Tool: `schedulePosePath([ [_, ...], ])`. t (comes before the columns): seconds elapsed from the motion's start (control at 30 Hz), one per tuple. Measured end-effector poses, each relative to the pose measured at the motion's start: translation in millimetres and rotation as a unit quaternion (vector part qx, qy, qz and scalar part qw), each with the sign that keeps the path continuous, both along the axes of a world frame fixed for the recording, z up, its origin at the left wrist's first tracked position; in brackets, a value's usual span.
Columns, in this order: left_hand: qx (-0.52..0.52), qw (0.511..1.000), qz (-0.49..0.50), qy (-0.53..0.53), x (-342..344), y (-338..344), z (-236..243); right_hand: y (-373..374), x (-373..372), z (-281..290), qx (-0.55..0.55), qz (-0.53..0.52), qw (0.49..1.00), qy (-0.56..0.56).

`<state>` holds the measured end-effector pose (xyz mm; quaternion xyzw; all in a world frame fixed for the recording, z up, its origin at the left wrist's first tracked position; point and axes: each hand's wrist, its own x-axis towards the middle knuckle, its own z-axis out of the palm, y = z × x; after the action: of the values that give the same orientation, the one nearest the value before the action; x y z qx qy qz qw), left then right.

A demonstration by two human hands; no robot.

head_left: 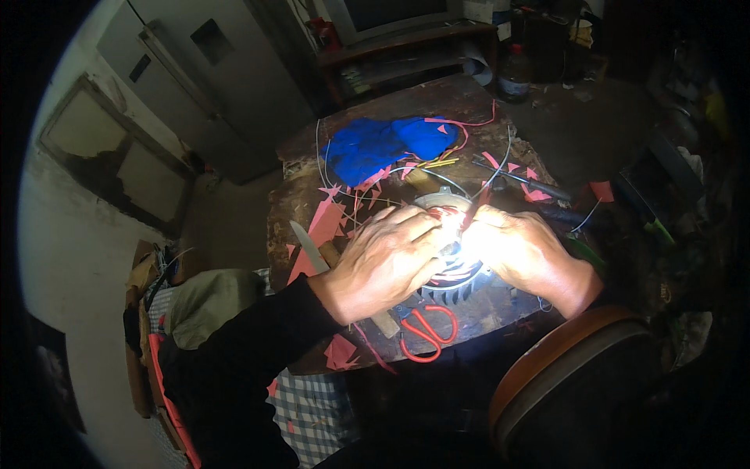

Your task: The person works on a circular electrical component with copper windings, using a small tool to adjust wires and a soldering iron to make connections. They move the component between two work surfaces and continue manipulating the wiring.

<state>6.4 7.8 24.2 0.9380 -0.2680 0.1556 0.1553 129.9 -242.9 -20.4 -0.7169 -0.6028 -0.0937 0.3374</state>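
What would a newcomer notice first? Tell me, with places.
The brightly lit right hand at the finned metal part stands out first, with the left hand opposite. Next comes the blue cloth toward the table's far side, then the red scissors near its front edge.

No lettering or number can be read in the frame. At the top, left of centre, pale greenish marks show on a dark surface [356, 79] under the television stand [406, 45], too dim and blurred to make out. On the grey cabinet [176, 86], upper left, two dark rectangles are illegible; so is the pale container [479, 11] at the top, right of centre.
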Motion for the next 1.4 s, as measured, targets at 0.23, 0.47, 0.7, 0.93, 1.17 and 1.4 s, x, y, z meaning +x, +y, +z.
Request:
schedulePosePath([
  [0.23, -0.084, 0.995, 0.032, 0.049, 12.7, -19.0, -6.3, -0.2, -1.7, -0.7, 0.045, -0.016, 0.997, 0.064],
  [0.47, -0.165, 0.980, 0.014, 0.110, 31.6, -18.8, -4.6, -15.0, -5.7, 19.1, 0.043, -0.113, 0.977, 0.177],
  [0.7, -0.125, 0.988, 0.030, 0.084, 43.9, -22.8, -10.7, -4.4, -8.7, 3.1, 0.062, -0.128, 0.984, 0.111],
  [0.93, -0.125, 0.986, 0.057, 0.093, 51.1, -21.7, -13.6, 5.8, -8.1, -10.5, 0.066, -0.139, 0.983, 0.097],
  [1.17, -0.174, 0.978, 0.012, 0.112, 55.1, -7.9, -14.5, 11.7, -6.0, -6.8, 0.046, -0.135, 0.990, -0.014],
  [1.4, -0.202, 0.956, 0.071, 0.198, 45.6, -1.7, -0.9, 19.8, -0.1, 2.9, 0.038, -0.110, 0.993, -0.014],
])
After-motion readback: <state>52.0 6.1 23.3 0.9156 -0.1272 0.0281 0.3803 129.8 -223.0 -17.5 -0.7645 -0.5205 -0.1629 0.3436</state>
